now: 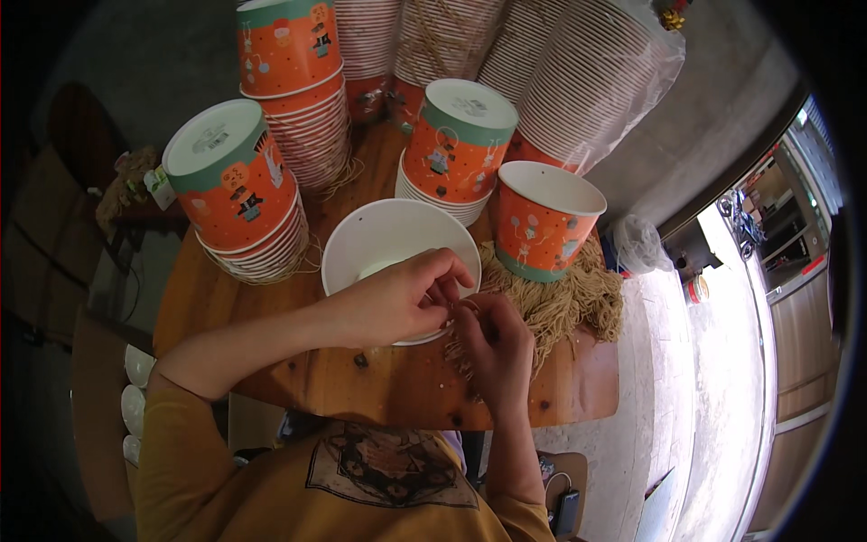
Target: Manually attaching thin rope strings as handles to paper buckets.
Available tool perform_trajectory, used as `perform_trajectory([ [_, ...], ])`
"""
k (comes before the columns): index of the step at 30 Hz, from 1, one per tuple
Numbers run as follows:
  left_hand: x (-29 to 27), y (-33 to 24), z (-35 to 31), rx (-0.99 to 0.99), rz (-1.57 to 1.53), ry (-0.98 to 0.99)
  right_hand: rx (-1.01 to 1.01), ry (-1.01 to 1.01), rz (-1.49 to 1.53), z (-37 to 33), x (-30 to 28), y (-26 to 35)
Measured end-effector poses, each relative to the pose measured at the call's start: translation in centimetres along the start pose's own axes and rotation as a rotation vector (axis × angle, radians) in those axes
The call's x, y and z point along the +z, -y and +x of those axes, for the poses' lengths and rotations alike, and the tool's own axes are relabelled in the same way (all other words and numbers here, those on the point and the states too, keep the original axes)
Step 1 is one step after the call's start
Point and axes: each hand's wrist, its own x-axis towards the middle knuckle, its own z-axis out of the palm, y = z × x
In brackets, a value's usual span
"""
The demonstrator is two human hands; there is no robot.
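A white-lined paper bucket (pixel 397 221) stands open end up on the wooden table in front of me. My left hand (pixel 411 296) reaches across its mouth, fingers curled and closed near the right side of the rim. Meeting it there, my right hand (pixel 495 339) is pinched closed, thumb against fingers, just outside the rim. Whatever the fingertips hold is too small and too covered to make out. A heap of tan string (pixel 578 303) lies right beside my right hand. On that heap rests an upright orange paper bucket (pixel 542 230) with a green base band.
Upside-down stacks of orange-and-green buckets stand at the left (pixel 239 194), further back (pixel 293 54) and centre (pixel 461 144). Tall bucket stacks in clear plastic (pixel 591 81) line the back. The wooden table (pixel 316 384) has a rounded front edge near my body. A bright doorway lies at right.
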Motion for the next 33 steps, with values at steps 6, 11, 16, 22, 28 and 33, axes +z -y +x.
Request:
perform_trajectory([
  [6,0.3,0.0,0.0,0.068,0.101,-0.056,0.202,0.013,0.318,-0.1,0.3,-1.4],
  [11,0.1,-0.3,0.0,0.029,0.264,-0.062,0.070,-0.027,0.167,-0.4,0.3,-1.3],
  [16,0.2,-0.1,0.1,0.035,0.253,-0.072,-0.054,-0.076,-0.014,-0.5,0.1,-0.8],
  [22,0.7,-0.1,-0.1,0.218,0.385,-0.153,-0.149,-0.131,-0.143,-1.2,0.3,-0.8],
  [28,1.0,-1.0,-0.3,0.049,0.336,-0.174,-0.298,-0.217,-0.229,-1.8,1.1,-1.5],
  [33,0.9,-0.2,-0.1,0.095,0.221,-0.192,-0.408,-0.217,-0.266,-1.8,1.2,-1.6],
])
